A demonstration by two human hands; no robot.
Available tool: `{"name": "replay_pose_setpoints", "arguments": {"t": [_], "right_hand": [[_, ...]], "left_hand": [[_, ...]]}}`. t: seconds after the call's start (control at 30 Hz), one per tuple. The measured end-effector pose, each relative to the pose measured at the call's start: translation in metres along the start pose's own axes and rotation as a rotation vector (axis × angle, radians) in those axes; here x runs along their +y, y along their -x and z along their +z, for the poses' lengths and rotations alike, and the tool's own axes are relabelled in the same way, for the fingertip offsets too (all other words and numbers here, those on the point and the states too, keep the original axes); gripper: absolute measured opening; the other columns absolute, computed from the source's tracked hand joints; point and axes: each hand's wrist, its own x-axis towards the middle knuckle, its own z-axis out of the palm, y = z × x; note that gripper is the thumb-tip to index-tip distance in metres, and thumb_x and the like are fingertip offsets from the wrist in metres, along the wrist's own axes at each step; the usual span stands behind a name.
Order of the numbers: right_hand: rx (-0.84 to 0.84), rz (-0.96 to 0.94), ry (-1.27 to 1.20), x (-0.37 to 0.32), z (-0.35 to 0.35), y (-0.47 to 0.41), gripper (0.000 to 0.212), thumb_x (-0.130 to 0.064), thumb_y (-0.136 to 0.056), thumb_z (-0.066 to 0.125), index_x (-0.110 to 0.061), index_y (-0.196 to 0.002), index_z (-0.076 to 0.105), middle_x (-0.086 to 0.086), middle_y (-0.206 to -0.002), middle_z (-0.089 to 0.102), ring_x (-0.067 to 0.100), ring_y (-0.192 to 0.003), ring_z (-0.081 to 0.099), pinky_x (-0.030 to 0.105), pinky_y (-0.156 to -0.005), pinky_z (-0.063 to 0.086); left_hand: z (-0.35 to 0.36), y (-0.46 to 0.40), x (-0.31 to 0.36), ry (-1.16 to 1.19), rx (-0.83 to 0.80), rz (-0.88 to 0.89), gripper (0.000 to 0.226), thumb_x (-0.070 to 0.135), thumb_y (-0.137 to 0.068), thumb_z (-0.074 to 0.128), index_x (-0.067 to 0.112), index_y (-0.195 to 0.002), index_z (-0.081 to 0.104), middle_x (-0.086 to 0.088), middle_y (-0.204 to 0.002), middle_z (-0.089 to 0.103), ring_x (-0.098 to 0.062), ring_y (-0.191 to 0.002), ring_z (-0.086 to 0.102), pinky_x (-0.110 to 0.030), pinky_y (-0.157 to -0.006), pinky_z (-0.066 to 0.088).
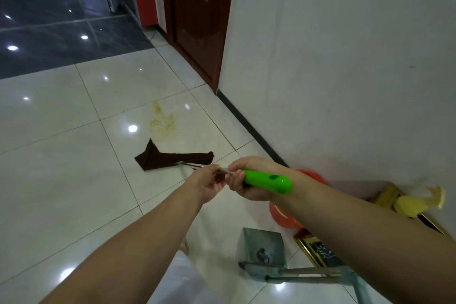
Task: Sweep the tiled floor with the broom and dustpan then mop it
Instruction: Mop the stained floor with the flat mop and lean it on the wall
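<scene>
My right hand [246, 180] is wrapped round the mop [267, 180] just below its green grip end, fingers curled tight on the pole. My left hand [209, 181] sits just in front of it, fingers bent in on the thin metal shaft, though blur keeps me from seeing how firmly they pinch it. The shaft runs away from me and down to the dark brown cloth [170, 157] lying flat on the white tiles [61, 143]; my hands cover most of its length, so only a short bright stretch shows near the cloth. Just past the cloth a yellowish stain [164, 122] marks the floor. My right forearm hides much of a red round thing [283, 215] by the wall [345, 57]; I cannot tell what it is. Below it stands a grey metal dustpan [262, 247], its handle partly behind my arm. Yellow things [414, 201] and a gilt frame [318, 252] lie at the right edge, blurred and cut off. A dark wooden door [197, 15] stands farther along the wall.
</scene>
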Motion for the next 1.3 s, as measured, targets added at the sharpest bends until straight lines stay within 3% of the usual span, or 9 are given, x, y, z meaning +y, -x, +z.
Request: {"name": "replay_pose_setpoints", "arguments": {"t": [0.2,0.4,0.5,0.63,0.73,0.87,0.97,1.07,1.3], "right_hand": [[-0.034,0.004,0.014,0.010,-0.017,0.032,0.017,0.000,-0.093,0.034,-0.002,-0.080,0.045,0.010,-0.044,0.045,0.008,-0.024,0.041,0.014,-0.025,0.036],[-0.064,-0.029,0.056,-0.005,-0.024,0.086,0.009,0.003,-0.083,0.036,0.001,-0.085,0.045,0.011,-0.049,0.045,0.006,-0.026,0.042,0.014,-0.024,0.036],[-0.093,-0.047,0.084,-0.011,-0.026,0.109,0.015,0.005,-0.073,0.042,0.002,-0.088,0.044,0.010,-0.057,0.044,0.006,-0.028,0.044,0.014,-0.025,0.037],[-0.100,-0.065,0.118,-0.007,-0.025,0.118,0.013,0.004,-0.074,0.041,0.002,-0.086,0.044,0.009,-0.055,0.044,0.006,-0.027,0.044,0.014,-0.025,0.037],[-0.087,-0.068,0.121,0.004,-0.022,0.100,0.010,0.002,-0.085,0.035,0.000,-0.082,0.045,0.009,-0.050,0.044,0.007,-0.026,0.043,0.014,-0.025,0.037],[-0.058,-0.042,0.078,0.025,-0.015,0.058,0.023,0.001,-0.092,0.031,0.002,-0.077,0.048,0.009,-0.048,0.044,0.008,-0.025,0.043,0.014,-0.025,0.036],[-0.037,-0.009,0.098,0.038,-0.010,0.032,0.018,0.002,-0.092,0.033,0.001,-0.083,0.047,0.007,-0.044,0.044,0.008,-0.024,0.041,0.014,-0.025,0.035],[-0.024,-0.001,0.085,0.038,-0.006,0.021,0.014,0.003,-0.092,0.035,0.002,-0.088,0.048,0.006,-0.043,0.044,0.007,-0.025,0.041,0.013,-0.026,0.036],[0.029,0.059,0.109,0.005,0.008,0.012,0.020,0.001,-0.092,0.036,0.001,-0.078,0.049,0.004,-0.043,0.039,0.008,-0.023,0.037,0.013,-0.024,0.033]], "left_hand": [[0.006,0.020,-0.021,0.021,-0.053,0.044,0.015,-0.002,-0.095,0.044,-0.002,-0.082,0.052,-0.015,-0.074,0.053,-0.017,-0.063,0.054,-0.020,-0.047,0.055],[0.041,0.055,-0.026,0.057,-0.174,0.058,0.016,0.003,-0.097,0.045,-0.004,-0.086,0.053,-0.018,-0.081,0.056,-0.019,-0.072,0.057,-0.028,-0.071,0.053],[0.056,0.072,-0.027,0.071,-0.202,0.073,0.016,0.006,-0.098,0.045,-0.005,-0.091,0.055,-0.019,-0.085,0.058,-0.020,-0.076,0.058,-0.028,-0.071,0.053],[0.057,0.081,-0.033,0.082,-0.217,0.081,0.018,0.007,-0.098,0.045,-0.005,-0.090,0.055,-0.019,-0.086,0.059,-0.020,-0.077,0.058,-0.028,-0.068,0.052],[0.043,0.072,-0.035,0.122,-0.187,0.072,0.020,0.007,-0.099,0.044,-0.003,-0.084,0.054,-0.017,-0.079,0.056,-0.018,-0.072,0.056,-0.027,-0.071,0.052],[0.014,0.050,-0.038,0.154,-0.071,0.057,0.026,0.007,-0.100,0.042,-0.001,-0.077,0.051,-0.013,-0.070,0.051,-0.015,-0.063,0.051,-0.024,-0.063,0.050],[-0.006,0.038,-0.041,0.166,-0.029,0.031,0.028,0.004,-0.099,0.039,0.001,-0.073,0.049,-0.010,-0.064,0.048,-0.013,-0.058,0.048,-0.020,-0.057,0.049],[-0.013,0.031,-0.038,0.132,-0.036,0.024,0.032,0.001,-0.098,0.039,0.004,-0.067,0.046,-0.005,-0.042,0.051,-0.007,-0.037,0.051,-0.014,-0.040,0.048],[0.001,0.012,-0.009,0.172,-0.008,0.069,0.034,-0.001,-0.098,0.037,0.004,-0.065,0.042,-0.004,-0.032,0.049,-0.010,-0.029,0.051,-0.013,-0.035,0.045]]}}
